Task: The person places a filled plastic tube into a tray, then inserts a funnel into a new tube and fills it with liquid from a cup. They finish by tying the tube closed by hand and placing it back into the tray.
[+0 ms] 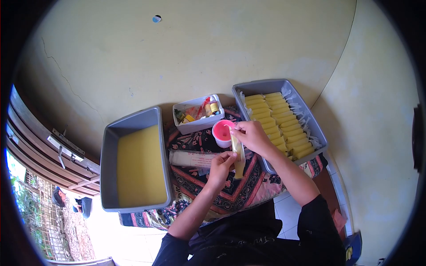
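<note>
A narrow clear plastic bag (239,170) with yellow liquid in its lower part hangs between my hands. My right hand (249,134) pinches its upper end, beside the pink funnel-like cup (220,136). Lower down, my left hand (222,167) has its fingers closed on the side of the bag. To the left stands a grey tub (167,186) with yellow liquid (141,168) inside. A second grey tub (320,133) at the right holds rows of filled yellow bags (290,126).
A white box (199,126) with small bottles sits at the back against the wall. A stack of flat plastic bags (191,158) lies on the patterned cloth (222,201). Wooden shutters (49,150) stand open at the left. Beyond the table's right front corner is a blue container (353,248).
</note>
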{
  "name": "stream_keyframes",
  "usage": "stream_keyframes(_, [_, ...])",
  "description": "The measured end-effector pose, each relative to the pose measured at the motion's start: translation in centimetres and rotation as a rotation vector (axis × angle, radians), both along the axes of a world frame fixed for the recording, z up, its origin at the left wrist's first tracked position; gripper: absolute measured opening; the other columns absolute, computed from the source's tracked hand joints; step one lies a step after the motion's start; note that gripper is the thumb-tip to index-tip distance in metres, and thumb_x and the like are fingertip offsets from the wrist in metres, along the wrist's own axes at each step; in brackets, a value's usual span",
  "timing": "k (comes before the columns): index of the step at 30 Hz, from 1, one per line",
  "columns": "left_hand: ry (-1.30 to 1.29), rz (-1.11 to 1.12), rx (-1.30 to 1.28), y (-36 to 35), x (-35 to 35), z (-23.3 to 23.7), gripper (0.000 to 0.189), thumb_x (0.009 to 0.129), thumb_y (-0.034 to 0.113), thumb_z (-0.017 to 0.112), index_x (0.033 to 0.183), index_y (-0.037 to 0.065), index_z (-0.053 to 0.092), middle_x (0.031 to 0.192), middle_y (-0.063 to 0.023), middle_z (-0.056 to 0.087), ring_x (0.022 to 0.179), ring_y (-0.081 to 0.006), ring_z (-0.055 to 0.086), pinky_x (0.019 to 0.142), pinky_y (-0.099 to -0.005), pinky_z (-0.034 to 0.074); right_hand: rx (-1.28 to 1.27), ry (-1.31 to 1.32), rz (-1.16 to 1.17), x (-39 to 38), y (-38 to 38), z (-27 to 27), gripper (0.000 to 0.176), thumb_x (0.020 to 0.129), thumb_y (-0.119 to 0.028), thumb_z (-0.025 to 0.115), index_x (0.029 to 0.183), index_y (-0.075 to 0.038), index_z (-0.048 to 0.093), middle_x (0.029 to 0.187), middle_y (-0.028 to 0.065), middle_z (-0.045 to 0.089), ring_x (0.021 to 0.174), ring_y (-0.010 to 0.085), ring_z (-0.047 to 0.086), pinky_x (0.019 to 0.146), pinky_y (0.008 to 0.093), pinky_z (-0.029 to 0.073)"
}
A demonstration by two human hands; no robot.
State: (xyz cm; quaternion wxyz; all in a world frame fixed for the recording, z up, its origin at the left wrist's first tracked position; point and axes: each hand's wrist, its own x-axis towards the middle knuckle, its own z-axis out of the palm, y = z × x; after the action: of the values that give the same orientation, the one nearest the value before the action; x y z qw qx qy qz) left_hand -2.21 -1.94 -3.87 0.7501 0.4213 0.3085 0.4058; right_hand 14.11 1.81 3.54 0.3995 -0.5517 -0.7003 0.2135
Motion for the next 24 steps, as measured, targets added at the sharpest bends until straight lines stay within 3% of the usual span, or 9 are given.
stream_keyframes(2, [-0.017,0.027,0.047,0.0,-0.5,0.9,0.021,0.097,0.016,0.058,0.105,-0.003,0.061,0.092,-0.0067,0.068,0.080,-0.0117,0.065,0.071,-0.0254,0.052,0.027,0.096,0.061,-0.2,-1.0,1.3,0.021,0.088,-0.016,0.067,0.081,0.003,0.066,0.057,0.0053,0.061,0.052,0.0070,0.055,0.049,0.0264,0.042])
stream_keyframes(8, [-0.011,0.213,0.368,0.8,-1.0,3.9,0.025,0.091,0.005,0.063,0.114,-0.004,0.058,0.106,-0.0099,0.067,0.098,-0.0135,0.062,0.084,-0.0265,0.050,0.104,0.176,0.111,-0.8,-3.0,3.7,0.017,0.088,-0.013,0.069,0.085,0.004,0.068,0.067,0.0042,0.065,0.061,0.0042,0.056,0.054,0.0232,0.044])
stream_keyframes(10, [-0.012,0.231,0.322,1.2,-1.0,5.3,0.024,0.090,0.002,0.064,0.112,-0.004,0.059,0.104,-0.0092,0.067,0.096,-0.0130,0.063,0.084,-0.0264,0.049,0.114,0.175,0.112,-0.9,-3.5,4.5,0.015,0.087,-0.011,0.069,0.086,0.004,0.068,0.069,0.0049,0.065,0.062,0.0050,0.056,0.055,0.0229,0.045])
stream_keyframes(13, [0.040,0.297,0.511,2.2,-0.9,6.5,0.020,0.088,-0.001,0.066,0.107,-0.004,0.061,0.099,-0.0088,0.068,0.092,-0.0135,0.063,0.083,-0.0263,0.049,0.186,0.179,0.122,-1.1,-3.6,5.1,0.014,0.085,-0.011,0.071,0.090,0.001,0.070,0.071,0.0070,0.064,0.060,0.0084,0.056,0.054,0.0246,0.044])
stream_keyframes(18, [0.122,0.348,0.611,2.4,-1.1,7.9,0.015,0.088,0.000,0.065,0.102,-0.003,0.063,0.094,-0.0077,0.068,0.086,-0.0124,0.063,0.079,-0.0251,0.050,0.265,0.168,0.118,-1.0,-3.8,5.7,0.014,0.084,-0.012,0.072,0.093,-0.002,0.073,0.072,0.0082,0.063,0.058,0.0116,0.056,0.053,0.0259,0.043])
stream_keyframes(20, [-0.101,0.279,0.521,2.1,-1.3,7.9,0.016,0.091,0.006,0.063,0.103,-0.004,0.064,0.094,-0.0073,0.069,0.089,-0.0134,0.063,0.081,-0.0266,0.049,0.304,0.189,0.164,-1.0,-4.1,6.1,0.012,0.087,-0.007,0.069,0.087,0.004,0.068,0.074,0.0044,0.063,0.063,0.0064,0.054,0.055,0.0221,0.043])
stream_keyframes(24, [-0.226,0.158,0.459,2.7,-2.0,6.5,0.023,0.097,0.014,0.054,0.107,-0.004,0.064,0.101,-0.0095,0.068,0.097,-0.0155,0.062,0.089,-0.0299,0.047,0.173,0.346,0.218,-1.2,-5.0,7.4,0.012,0.087,-0.009,0.069,0.087,0.003,0.068,0.074,0.0026,0.062,0.063,0.0051,0.053,0.055,0.0211,0.041])
